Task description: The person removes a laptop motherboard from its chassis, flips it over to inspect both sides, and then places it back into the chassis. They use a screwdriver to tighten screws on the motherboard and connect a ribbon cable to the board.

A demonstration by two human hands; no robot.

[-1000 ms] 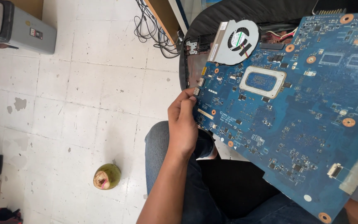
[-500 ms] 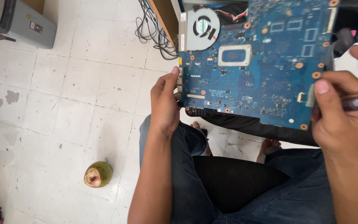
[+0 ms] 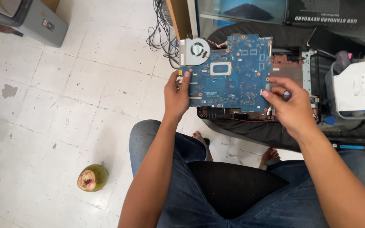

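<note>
A blue laptop circuit board (image 3: 233, 80) with a round grey fan (image 3: 195, 51) at its upper left is held flat over an opened black laptop base (image 3: 294, 69). My left hand (image 3: 176, 96) grips the board's left edge, thumb on top. My right hand (image 3: 287, 105) holds the board's right edge with its fingertips and also has a small dark tool tucked in its fingers. My knees in blue jeans are below the board.
A green coconut (image 3: 92, 177) with a cut top stands on the tiled floor at lower left. A grey box (image 3: 39, 23) is at upper left. Cables (image 3: 161, 33) hang by a wooden post. A white drive (image 3: 360, 90) in a plastic bin sits at right.
The board has moved away from my face and down towards the black laptop base, and now looks smaller and level. Both hands stayed on its edges.
</note>
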